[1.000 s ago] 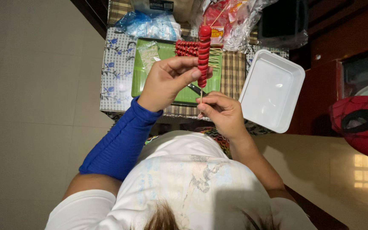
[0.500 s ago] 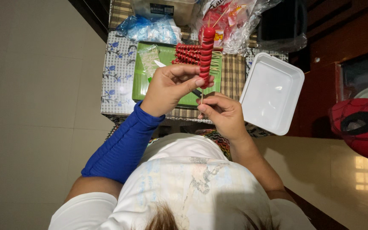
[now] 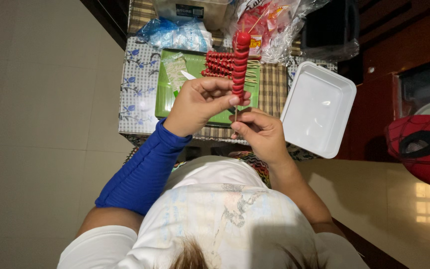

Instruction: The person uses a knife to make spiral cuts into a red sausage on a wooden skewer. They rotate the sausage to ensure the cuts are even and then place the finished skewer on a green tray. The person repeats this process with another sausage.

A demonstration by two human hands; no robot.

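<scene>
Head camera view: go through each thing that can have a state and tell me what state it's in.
Red spiral-cut sausage on wooden skewer: upright, held by both hands.
Left hand: gripping the sausage's lower end.
Right hand: pinching the skewer's bottom.
Green plastic tray: holding more skewered sausages, lying flat.
White foam container: open, empty.

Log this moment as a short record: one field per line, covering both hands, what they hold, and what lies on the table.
left hand: wrapped around the lower part of the red spiral skewer, blue sleeve on the forearm
right hand: pinching the bare stick end below the red spiral skewer
skewer pose: upright, raised above the green tray
green tray: holds a row of finished red skewers lying flat
white container: open, to the right of the green tray
behind the green tray: clear plastic bags
</scene>
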